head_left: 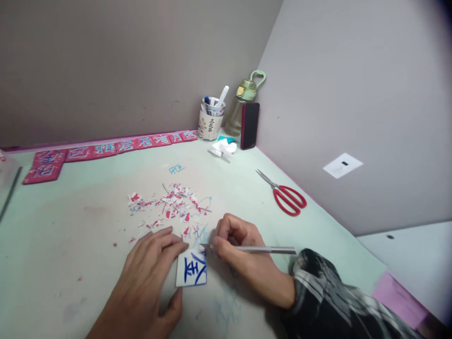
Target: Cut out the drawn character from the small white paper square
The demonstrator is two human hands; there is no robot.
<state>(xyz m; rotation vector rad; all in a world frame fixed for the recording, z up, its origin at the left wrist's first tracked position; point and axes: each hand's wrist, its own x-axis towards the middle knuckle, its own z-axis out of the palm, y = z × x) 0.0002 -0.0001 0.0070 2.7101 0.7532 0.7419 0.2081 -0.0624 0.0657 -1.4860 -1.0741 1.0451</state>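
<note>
A small white card with a dark blue hand-drawn character lies on the table. My left hand holds it at its left side, index fingertip along the top edge and thumb by the bottom left corner. In my right hand is a slim silver craft knife, gripped like a pen. Its blade tip is at or just above the card's top right corner; contact cannot be made out. Just beyond both hands lies a pile of red and white paper scraps.
Red tiles with blue characters line the back wall. At the back stand a pen jar, a green water bottle and a phone, with crumpled tissue in front. Red-handled scissors lie right, near the side wall.
</note>
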